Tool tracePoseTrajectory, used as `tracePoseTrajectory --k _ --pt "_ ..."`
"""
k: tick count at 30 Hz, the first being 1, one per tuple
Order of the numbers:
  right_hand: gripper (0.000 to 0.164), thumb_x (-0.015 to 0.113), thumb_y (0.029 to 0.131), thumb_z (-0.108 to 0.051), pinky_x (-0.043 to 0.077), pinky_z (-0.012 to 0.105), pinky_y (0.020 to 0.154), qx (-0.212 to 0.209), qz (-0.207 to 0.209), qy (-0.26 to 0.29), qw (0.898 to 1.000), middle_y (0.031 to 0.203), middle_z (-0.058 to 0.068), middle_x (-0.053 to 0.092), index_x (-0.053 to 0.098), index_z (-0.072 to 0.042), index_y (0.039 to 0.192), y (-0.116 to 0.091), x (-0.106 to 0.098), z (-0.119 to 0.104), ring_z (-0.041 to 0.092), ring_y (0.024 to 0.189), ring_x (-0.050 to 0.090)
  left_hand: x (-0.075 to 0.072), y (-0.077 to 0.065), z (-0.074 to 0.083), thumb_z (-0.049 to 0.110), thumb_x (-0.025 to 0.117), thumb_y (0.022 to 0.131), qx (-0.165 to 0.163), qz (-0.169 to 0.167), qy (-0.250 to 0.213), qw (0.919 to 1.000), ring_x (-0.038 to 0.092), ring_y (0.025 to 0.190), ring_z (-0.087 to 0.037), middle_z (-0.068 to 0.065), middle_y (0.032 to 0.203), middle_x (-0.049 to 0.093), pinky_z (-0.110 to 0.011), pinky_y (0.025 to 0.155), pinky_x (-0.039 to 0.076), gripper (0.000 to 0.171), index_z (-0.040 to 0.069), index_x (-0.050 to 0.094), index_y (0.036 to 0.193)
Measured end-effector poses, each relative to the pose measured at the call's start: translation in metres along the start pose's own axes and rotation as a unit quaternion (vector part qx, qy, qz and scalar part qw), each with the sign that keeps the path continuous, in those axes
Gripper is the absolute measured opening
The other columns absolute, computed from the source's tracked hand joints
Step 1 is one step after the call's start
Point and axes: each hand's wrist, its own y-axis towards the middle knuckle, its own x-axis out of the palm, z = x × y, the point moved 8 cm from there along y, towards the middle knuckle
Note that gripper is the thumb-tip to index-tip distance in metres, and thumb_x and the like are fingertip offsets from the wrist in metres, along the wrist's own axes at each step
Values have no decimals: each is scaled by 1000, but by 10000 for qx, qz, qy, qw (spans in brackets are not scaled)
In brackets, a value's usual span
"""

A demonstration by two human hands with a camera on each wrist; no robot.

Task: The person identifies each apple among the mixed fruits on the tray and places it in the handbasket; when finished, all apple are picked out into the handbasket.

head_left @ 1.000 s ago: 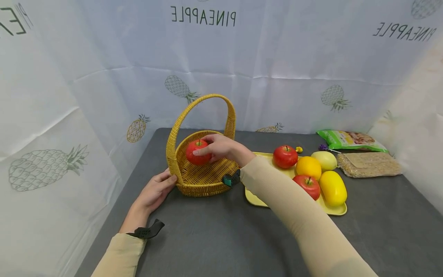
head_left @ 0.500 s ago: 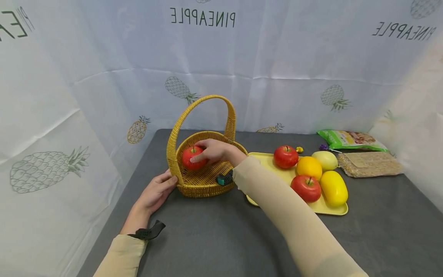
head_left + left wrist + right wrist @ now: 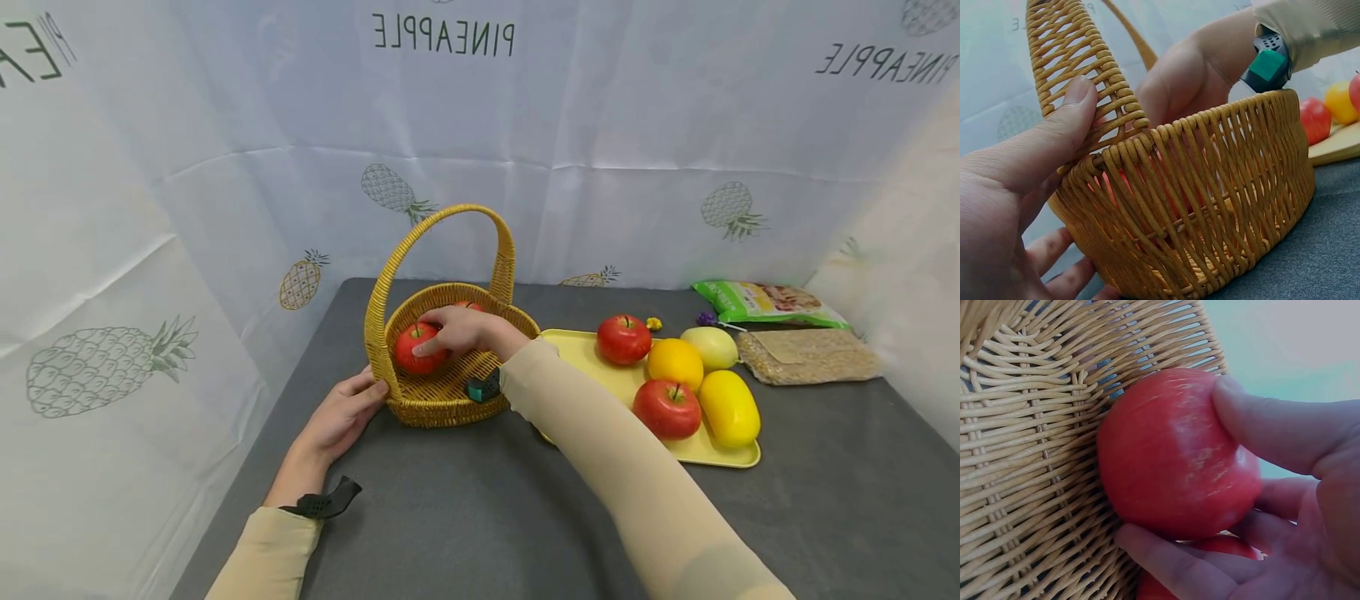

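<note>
A yellow wicker basket point(image 3: 435, 412) with a tall arched handle stands on the dark table. My right hand point(image 3: 463, 327) reaches inside it and holds a red apple point(image 3: 420, 348) low at the left, thumb on one side and fingers round the other. In the right wrist view this apple point(image 3: 1172, 453) lies against the woven wall. A second red apple point(image 3: 469, 306) shows partly behind my right hand in the basket. My left hand point(image 3: 347, 414) grips the basket's left end, its thumb point(image 3: 1080, 94) on the handle's foot and its fingers against the outer wall.
Right of the basket, a yellow tray point(image 3: 600, 367) carries two red apples point(image 3: 667, 409), an orange point(image 3: 675, 363), a pale lemon-like fruit point(image 3: 711, 347) and a long yellow fruit point(image 3: 729, 408). Behind it lie a green packet point(image 3: 768, 303) and a bag of grains point(image 3: 810, 357).
My right hand has moved the apple left and down into the basket. The apple behind that hand has come into view. My left hand has stayed on the basket.
</note>
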Motion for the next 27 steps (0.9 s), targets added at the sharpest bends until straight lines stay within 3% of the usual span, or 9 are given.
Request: tracePoseTrajectory --k 6,11,15,20,27 --pt "71 74 97 -30 54 37 96 -32 4 -244 9997 143 8 51 42 -10 157 0 1 0 23 121 54 0 0 0 15 53 109 -8 -2 34 10000 -8 155 -33 -17 170 -1 -19 110 37 34 2 63 139" --pt "74 74 96 -35 53 32 93 42 82 -632 9980 148 7 48 40 -13 159 -3 0 -2 20 121 53 0 0 1 15 54 109 -5 -14 23 10000 -9 155 -33 -18 170 -2 -20 109 38 35 0 62 140" --pt "76 75 96 -36 56 32 89 119 198 -972 9950 152 8 46 39 -15 160 -6 -3 -5 20 118 56 0 1 1 16 54 109 2 -46 9 10000 -10 155 -33 -18 170 -3 -20 109 38 31 8 67 137" --pt "76 76 96 -31 59 34 86 160 278 -934 9951 155 8 44 38 -16 160 -9 -6 -5 20 114 59 0 1 1 17 55 109 -14 -20 29 10000 -12 155 -33 -17 170 -5 -18 109 37 27 21 72 130" --pt "74 77 95 -31 57 30 80 -16 457 -1200 9917 152 11 47 43 -13 158 -20 -16 -4 21 101 65 -2 -1 -2 17 56 109 -49 57 31 10000 -13 154 -33 -17 170 -5 -18 108 37 38 -1 60 142"
